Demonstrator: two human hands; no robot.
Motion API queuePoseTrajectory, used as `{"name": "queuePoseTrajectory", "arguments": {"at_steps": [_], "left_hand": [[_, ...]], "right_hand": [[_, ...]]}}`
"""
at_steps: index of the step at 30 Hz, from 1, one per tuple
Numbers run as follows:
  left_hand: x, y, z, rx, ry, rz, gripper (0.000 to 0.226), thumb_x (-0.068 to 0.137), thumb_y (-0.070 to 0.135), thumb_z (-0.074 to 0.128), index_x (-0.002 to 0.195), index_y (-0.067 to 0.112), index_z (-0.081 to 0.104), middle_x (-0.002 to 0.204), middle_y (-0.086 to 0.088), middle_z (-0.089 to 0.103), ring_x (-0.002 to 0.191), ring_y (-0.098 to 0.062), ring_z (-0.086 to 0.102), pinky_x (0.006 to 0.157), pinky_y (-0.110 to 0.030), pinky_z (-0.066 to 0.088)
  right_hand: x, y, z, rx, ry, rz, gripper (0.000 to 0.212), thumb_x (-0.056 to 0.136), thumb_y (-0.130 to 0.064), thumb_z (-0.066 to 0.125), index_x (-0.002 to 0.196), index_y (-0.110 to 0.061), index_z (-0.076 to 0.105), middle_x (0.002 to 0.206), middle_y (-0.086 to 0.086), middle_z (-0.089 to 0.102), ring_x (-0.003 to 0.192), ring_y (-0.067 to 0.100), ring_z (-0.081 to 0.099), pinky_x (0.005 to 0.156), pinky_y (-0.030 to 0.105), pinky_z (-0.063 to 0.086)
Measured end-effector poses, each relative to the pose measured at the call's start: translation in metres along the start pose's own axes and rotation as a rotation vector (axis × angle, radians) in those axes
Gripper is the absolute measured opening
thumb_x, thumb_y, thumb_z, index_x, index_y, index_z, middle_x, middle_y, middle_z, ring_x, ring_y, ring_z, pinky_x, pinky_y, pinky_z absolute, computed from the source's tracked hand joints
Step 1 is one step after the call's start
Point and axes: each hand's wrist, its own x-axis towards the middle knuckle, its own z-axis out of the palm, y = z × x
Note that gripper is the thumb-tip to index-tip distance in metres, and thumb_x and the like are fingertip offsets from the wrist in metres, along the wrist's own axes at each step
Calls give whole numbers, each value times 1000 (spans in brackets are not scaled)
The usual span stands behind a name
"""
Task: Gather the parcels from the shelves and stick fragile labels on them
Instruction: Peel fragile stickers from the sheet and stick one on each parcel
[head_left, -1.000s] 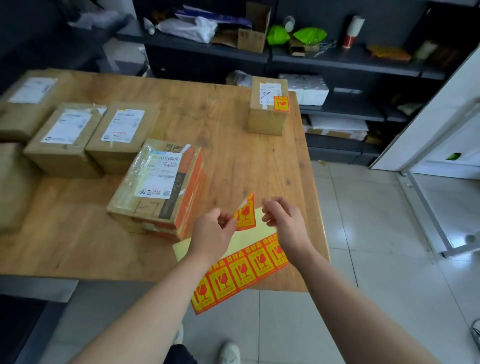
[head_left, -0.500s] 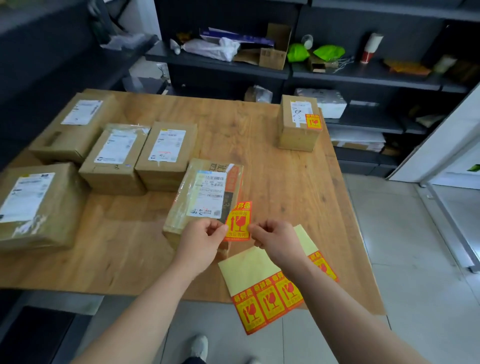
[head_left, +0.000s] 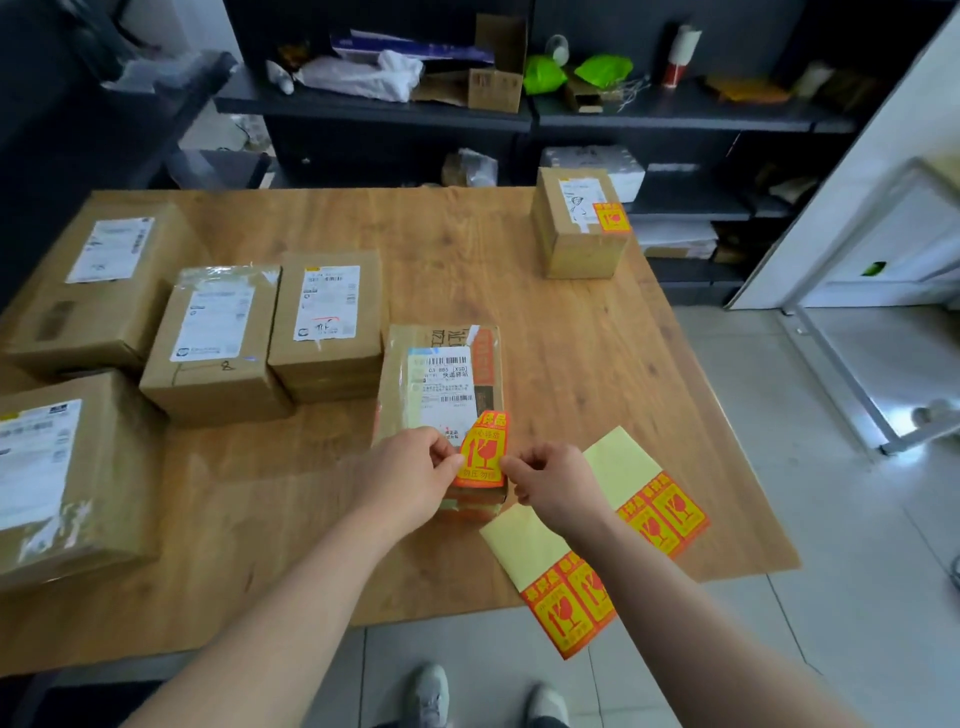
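The one head view looks forward and steeply down from standing height, wide-angled, over the near edge of the table (head_left: 597, 364). The left hand (head_left: 410, 473) and right hand (head_left: 553, 483), both pinching the label (head_left: 483, 452), lie close below the lens just under mid-frame, with the forearms running in from the bottom edge and the shoes (head_left: 431, 696) straight beneath the grip. Beyond the grip the view reaches across the table to the shelves (head_left: 623, 111) along the top of the frame.
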Motion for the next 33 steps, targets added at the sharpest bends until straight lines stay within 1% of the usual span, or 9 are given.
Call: {"name": "queuePoseTrajectory", "arguments": {"at_steps": [3, 9, 12, 15, 21, 25, 28, 31, 33], "left_hand": [[0, 0, -1, 3, -13, 31, 16, 86, 42, 60, 79, 28, 61, 79, 13, 62, 78, -12, 58, 56, -25, 36], [-1, 0, 0, 37, -30, 51, 17, 87, 43, 59, 79, 28, 61, 79, 12, 63, 77, -11, 59, 54, -25, 37], [0, 0, 1, 53, -24, 53, 16, 87, 43, 59, 81, 27, 62, 81, 12, 65, 78, -12, 59, 55, -25, 39], [-1, 2, 1, 76, -19, 60, 17, 87, 43, 58, 85, 28, 63, 85, 11, 65, 79, -12, 59, 52, -24, 36], [-2, 4, 0, 85, -23, 63, 16, 88, 43, 57, 85, 28, 61, 89, 11, 65, 79, -10, 58, 49, -21, 31], [-3, 6, -1, 88, -1, 61, 16, 88, 42, 58, 84, 28, 62, 88, 11, 65, 79, -10, 57, 48, -20, 30], [-4, 5, 0, 82, 25, 75, 15, 87, 42, 59, 85, 28, 61, 85, 11, 65, 79, -10, 58, 48, -20, 30], [-7, 2, 1, 68, 76, 108, 19, 86, 43, 62, 90, 27, 52, 80, 12, 60, 74, -10, 55, 48, -20, 29], [-9, -3, 5, 64, 144, 191, 20, 86, 39, 63, 91, 26, 49, 81, 13, 55, 74, -10, 53, 50, -20, 31]], "right_hand": [[-1, 1, 1, -14, 21, 12, 27, 87, -24, 64, 68, -6, 64, 56, 1, 57, 54, 17, 50, 59, 38, 49], [-4, -4, 0, -91, 30, -2, 26, 90, -25, 62, 70, -8, 65, 58, -1, 59, 57, 16, 54, 58, 33, 48], [-4, -6, -1, -114, 23, -1, 26, 92, -27, 60, 75, -8, 67, 65, 3, 63, 60, 15, 57, 63, 37, 53], [-5, -6, -1, -118, 27, -2, 25, 92, -28, 60, 77, -9, 67, 67, 2, 64, 62, 16, 58, 65, 38, 54], [-7, -4, 1, -150, 48, -26, 20, 91, -28, 61, 79, -13, 67, 63, -6, 59, 56, 9, 52, 48, 22, 39], [-7, -4, 2, -186, 66, -61, 17, 90, -26, 62, 81, -12, 68, 67, -5, 62, 57, 7, 53, 49, 20, 39], [-8, -5, 3, -237, 98, -98, 14, 88, -25, 64, 84, -13, 67, 76, -2, 65, 64, 9, 57, 53, 20, 44], [-11, -8, 1, -248, 154, -123, 17, 85, -26, 68, 91, -16, 56, 81, -4, 59, 70, 9, 54, 55, 20, 42], [-11, -7, -1, -280, 151, -189, 17, 85, -25, 68, 91, -19, 53, 80, -7, 54, 69, 7, 51, 55, 18, 37]]}}
